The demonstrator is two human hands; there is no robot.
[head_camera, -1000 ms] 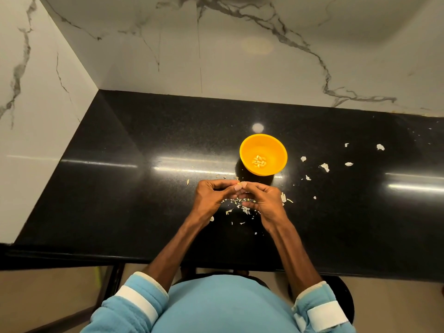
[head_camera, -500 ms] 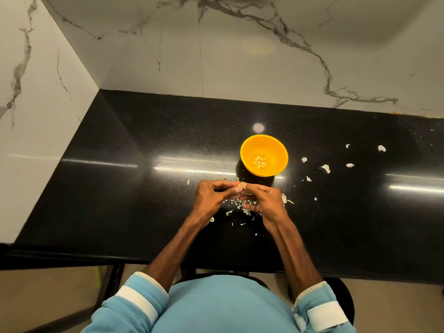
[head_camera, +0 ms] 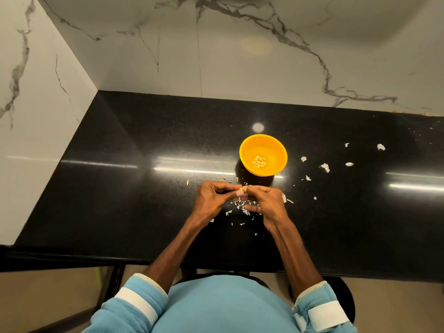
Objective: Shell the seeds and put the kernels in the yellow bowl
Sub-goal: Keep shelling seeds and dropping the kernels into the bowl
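Note:
The yellow bowl (head_camera: 263, 155) stands on the black counter (head_camera: 120, 179) with several pale kernels (head_camera: 259, 161) at its bottom. Just in front of it my left hand (head_camera: 212, 197) and my right hand (head_camera: 266, 200) meet fingertip to fingertip, both pinching one small seed (head_camera: 241, 188) between them. The seed is mostly hidden by the fingers. A heap of shell bits (head_camera: 240, 207) lies on the counter under and between my hands.
More white shell pieces (head_camera: 324, 167) are scattered to the right of the bowl. Marble walls (head_camera: 240, 56) close the counter at the back and left. The counter's front edge (head_camera: 72, 258) runs just above my blue sleeves.
My hands stay in the same place, working the seed; the fingertips shifted slightly and the pale seed tip now shows between them. The bowl has not moved.

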